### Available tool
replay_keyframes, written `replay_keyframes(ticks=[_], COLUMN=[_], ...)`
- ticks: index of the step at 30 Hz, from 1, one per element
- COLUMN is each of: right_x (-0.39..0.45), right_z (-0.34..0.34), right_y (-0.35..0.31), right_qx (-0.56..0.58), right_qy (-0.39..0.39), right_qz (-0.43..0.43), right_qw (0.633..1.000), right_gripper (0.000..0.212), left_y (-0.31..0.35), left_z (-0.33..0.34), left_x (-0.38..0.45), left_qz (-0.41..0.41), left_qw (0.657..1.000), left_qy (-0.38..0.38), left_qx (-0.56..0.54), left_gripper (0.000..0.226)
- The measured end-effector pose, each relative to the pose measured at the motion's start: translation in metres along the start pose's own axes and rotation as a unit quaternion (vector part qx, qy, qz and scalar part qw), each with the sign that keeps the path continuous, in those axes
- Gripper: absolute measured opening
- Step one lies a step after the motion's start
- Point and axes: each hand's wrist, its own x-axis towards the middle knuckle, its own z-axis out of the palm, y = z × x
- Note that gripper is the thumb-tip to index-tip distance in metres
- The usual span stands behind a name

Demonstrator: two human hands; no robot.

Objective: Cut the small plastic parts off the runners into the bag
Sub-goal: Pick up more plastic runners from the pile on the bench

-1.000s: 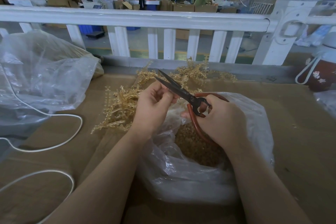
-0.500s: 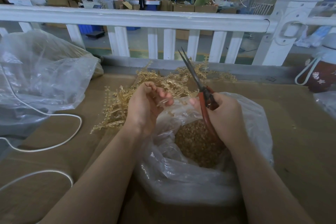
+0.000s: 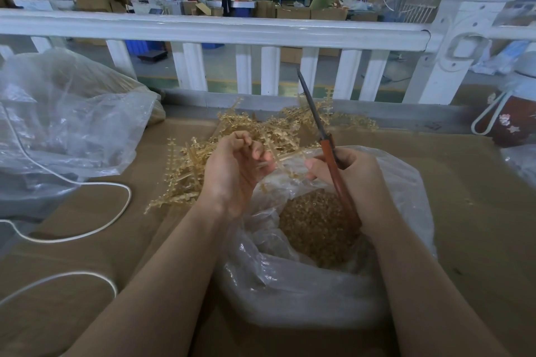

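Note:
A clear plastic bag [image 3: 304,293] stands open in front of me, with a heap of small amber cut parts [image 3: 313,229] inside. Behind it lies a pile of amber runners [image 3: 261,130]. My left hand [image 3: 232,174] is over the bag's left rim, its curled fingers pinching a thin runner piece [image 3: 278,159] that reaches toward my right thumb. My right hand [image 3: 356,177] grips the red handles of the scissors [image 3: 327,151], whose closed blades point up and away over the pile.
A large crumpled clear bag [image 3: 66,124] fills the left of the cardboard-covered table [image 3: 464,211]. A white cord [image 3: 87,229] loops across the left side. A white railing [image 3: 232,32] runs along the far edge. A dark red flask [image 3: 510,119] stands at the right.
The scissors have swung from lying across toward my left hand, blades open, to pointing up and away, blades closed. My left hand has turned palm-up with a thin piece in its fingers.

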Motion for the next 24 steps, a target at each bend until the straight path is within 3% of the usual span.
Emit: replay_keyframes(ticks=[8,13,18,24], right_x=[-0.001,-0.004,0.000,0.006], right_z=[0.001,0.000,-0.001,0.002], right_y=[-0.001,-0.004,0.004,0.019], right_qx=[0.015,0.033,-0.063,-0.212], right_qy=[-0.012,-0.008,0.039,0.062], right_qz=[-0.005,-0.019,-0.015,-0.031], right_qw=[1.000,0.999,0.997,0.975], right_gripper=[0.012,0.028,0.017,0.023], left_y=[-0.001,0.006,0.027,0.027], left_z=[-0.002,-0.008,-0.022,-0.034], left_x=[0.002,0.005,0.012,0.014], left_qz=[0.010,0.046,0.104,0.141], left_qw=[1.000,0.996,0.973,0.909], left_qy=[0.005,0.024,0.155,0.389], left_qx=[-0.011,-0.068,-0.134,0.038], left_gripper=[0.027,0.030,0.024,0.011])
